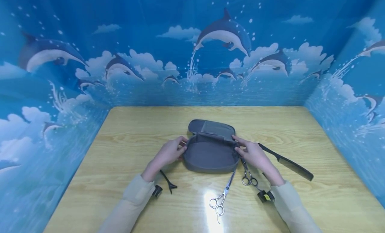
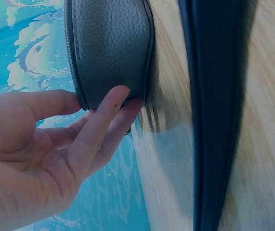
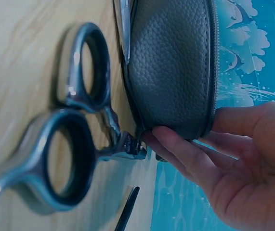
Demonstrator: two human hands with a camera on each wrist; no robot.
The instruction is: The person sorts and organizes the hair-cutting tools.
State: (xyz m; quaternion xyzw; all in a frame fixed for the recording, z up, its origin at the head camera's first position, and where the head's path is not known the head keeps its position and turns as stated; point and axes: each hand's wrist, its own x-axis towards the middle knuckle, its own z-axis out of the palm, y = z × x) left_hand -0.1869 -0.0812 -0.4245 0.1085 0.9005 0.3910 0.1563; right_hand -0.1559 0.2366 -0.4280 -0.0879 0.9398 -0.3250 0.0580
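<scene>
A grey pebbled-leather zip case [image 1: 210,156] lies on the table, its lid [image 1: 218,129] folded back and its inside bare. My left hand [image 1: 170,151] holds the case's left end, thumb at the zipped rim and fingers against the outer wall. At the other end my right hand [image 1: 252,154] grips it the same way, a finger reaching toward the lid hinge. One pair of silver scissors [image 1: 221,201] points its blades at the case's front. Another pair of scissors [image 1: 249,179] lies by the right hand, its tips hidden. In the right wrist view, scissor finger rings [image 3: 70,159] appear close up.
A black comb [image 1: 293,166] with a long handle lies right of the right hand. Near the left forearm is a slim black hair clip [image 1: 169,182]. Dolphin-print sheeting [image 1: 192,72] stands around the table's back and sides.
</scene>
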